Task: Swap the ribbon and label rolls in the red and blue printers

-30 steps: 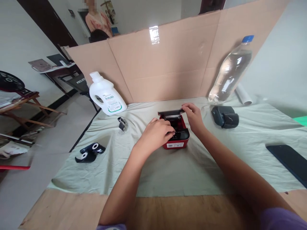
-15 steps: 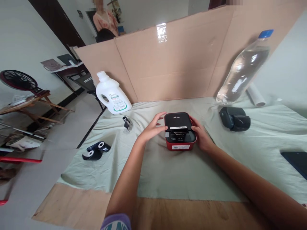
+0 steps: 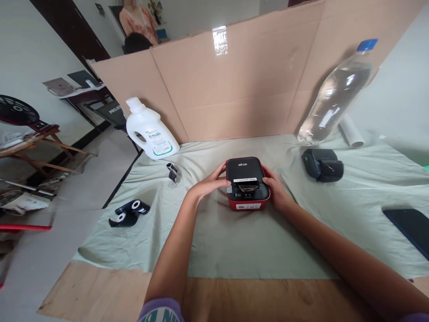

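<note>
A red and black label printer (image 3: pixel 247 167) sits on the pale green cloth in the middle of the table, its slotted front facing me. My left hand (image 3: pixel 212 182) is closed on its left side, thumb on the top edge and fingers behind the side wall. On the opposite side, my right hand (image 3: pixel 276 189) grips the casing with the thumb at the lid's edge; its other fingers are partly hidden. The lid looks down, and something dark and shiny shows in the slot.
A white detergent bottle (image 3: pixel 152 132) and a large clear bottle (image 3: pixel 338 98) stand before a cardboard screen (image 3: pixel 234 89). Left are dark rolls (image 3: pixel 125 213) and a small black roll (image 3: pixel 172 171). Right are a black device (image 3: pixel 321 165), a phone (image 3: pixel 409 228) and a white tube (image 3: pixel 351 130). A person (image 3: pixel 138 22) is behind.
My left hand's fingers, raised and spread half a second ago, have closed in against the printer's left side. The right hand keeps its hold. The whole view has shifted slightly.
</note>
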Demonstrator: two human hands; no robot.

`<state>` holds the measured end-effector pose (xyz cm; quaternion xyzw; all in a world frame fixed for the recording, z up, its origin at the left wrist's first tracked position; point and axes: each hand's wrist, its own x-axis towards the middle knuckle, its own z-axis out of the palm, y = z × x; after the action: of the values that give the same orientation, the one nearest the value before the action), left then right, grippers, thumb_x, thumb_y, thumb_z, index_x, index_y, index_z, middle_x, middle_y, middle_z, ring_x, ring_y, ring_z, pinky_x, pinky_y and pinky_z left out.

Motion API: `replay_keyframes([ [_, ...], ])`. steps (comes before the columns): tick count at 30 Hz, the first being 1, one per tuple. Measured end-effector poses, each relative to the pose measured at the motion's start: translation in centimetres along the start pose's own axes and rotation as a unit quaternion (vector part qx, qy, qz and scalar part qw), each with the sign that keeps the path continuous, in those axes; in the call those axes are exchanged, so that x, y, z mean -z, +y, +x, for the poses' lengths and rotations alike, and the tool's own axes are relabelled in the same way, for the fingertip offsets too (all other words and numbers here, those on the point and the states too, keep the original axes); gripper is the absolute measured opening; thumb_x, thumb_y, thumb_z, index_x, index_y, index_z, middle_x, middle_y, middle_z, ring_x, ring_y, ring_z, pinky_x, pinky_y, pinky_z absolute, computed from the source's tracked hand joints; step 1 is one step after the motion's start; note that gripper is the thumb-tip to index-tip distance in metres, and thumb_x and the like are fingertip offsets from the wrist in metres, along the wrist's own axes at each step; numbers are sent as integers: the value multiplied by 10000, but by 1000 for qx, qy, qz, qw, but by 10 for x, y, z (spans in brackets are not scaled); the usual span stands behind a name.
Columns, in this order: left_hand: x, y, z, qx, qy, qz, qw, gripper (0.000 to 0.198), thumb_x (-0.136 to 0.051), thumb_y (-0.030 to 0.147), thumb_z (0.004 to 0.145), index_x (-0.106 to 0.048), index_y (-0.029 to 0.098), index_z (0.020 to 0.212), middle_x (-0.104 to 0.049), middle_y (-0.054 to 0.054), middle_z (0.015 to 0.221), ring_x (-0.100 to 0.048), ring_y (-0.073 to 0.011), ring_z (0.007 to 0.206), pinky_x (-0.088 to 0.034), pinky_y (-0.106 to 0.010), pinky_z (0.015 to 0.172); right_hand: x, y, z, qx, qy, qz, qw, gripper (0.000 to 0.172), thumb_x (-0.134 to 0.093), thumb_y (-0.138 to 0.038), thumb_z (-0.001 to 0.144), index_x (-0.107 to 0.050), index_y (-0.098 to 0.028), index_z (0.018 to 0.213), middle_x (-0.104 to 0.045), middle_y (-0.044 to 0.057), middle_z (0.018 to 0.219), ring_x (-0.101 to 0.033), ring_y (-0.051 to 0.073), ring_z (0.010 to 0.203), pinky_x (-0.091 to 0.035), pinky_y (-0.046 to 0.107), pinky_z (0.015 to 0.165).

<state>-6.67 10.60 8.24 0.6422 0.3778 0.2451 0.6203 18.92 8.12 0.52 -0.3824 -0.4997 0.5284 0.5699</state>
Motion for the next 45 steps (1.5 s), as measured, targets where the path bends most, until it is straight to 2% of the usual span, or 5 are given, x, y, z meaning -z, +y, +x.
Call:
replay_keyframes([
  [28, 10, -8, -2, -6, 13, 32, 999, 828, -717, 378, 807, -355, 331, 1550, -384, -62, 1603, -546, -282, 1314, -437, -433, 1105, 4, 8, -1, 0, 4, -10, 1000, 502, -590, -411, 823, -574, -319, 1317, -579, -5, 1441, -486, 264, 1376, -363, 457, 1171],
  [32, 53, -22, -12, 9, 278, 193, 941, 503, -652, 382, 864, -608, 207, 1334, -618, -115, 1361, -596, -275, 1213, -460, -416, 1060, 5, 14, -1, 21, 3, -19, 1000, 511, -566, -432, 853, -559, -325, 1352, -558, -8, 1464, -462, 260, 1397, -338, 454, 1188],
  [36, 98, -47, -32, 83, 576, 403, 706, 598, -716, 383, 802, -571, 206, 1354, -509, -138, 1450, -436, -355, 1355, -339, -494, 1146, 5, 14, -1, 28, -9, -12, 999, 505, -561, -418, 870, -551, -325, 1366, -534, -9, 1490, -443, 260, 1412, -314, 465, 1203],
  [38, 109, -62, -39, 148, 625, 399, 654, 765, -742, 437, 766, -475, 205, 1444, -456, -154, 1503, -384, -394, 1387, -330, -529, 1133, 6, 15, -1, 27, -8, -9, 1000, 510, -563, -426, 872, -545, -327, 1371, -522, -10, 1502, -430, 261, 1423, -302, 474, 1211],
  [45, 119, -87, -39, 169, 628, 261, 713, 561, -649, 451, 856, -530, 267, 1373, -683, -78, 1301, -593, -276, 1256, -386, -429, 1077, 7, 17, 0, 30, -5, -12, 999, 520, -577, -450, 868, -546, -329, 1373, -537, 2, 1488, -448, 276, 1409, -302, 497, 1214],
])
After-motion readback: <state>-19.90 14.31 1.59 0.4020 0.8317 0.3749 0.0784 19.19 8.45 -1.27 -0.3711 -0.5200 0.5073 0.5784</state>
